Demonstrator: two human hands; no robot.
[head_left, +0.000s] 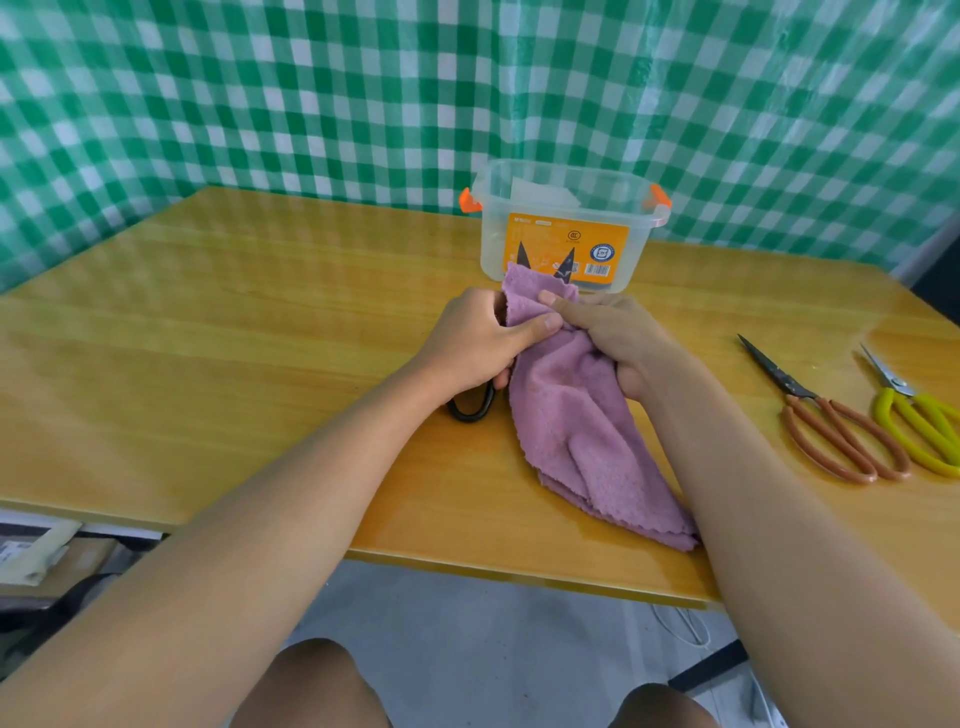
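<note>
Gripping the black scissors (467, 417) by their handles, the left hand (478, 343) thumbs the purple cloth (582, 415), while the right hand (618, 338) pinches that cloth round the blades. Both hands meet just before the clear box (566, 228). Orange-handled scissors (805, 393) and yellow-handled scissors (883, 410) lie well right of the box on the worktop (260, 338).

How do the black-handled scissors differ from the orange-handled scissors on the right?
The black-handled scissors have spread blades; the orange-handled scissors are closed. The left hand grips the black-handled pair, half wrapped in a purple cloth; the orange-handled pair lies bare on the table, untouched. Both have dark, pointed blades.
</note>
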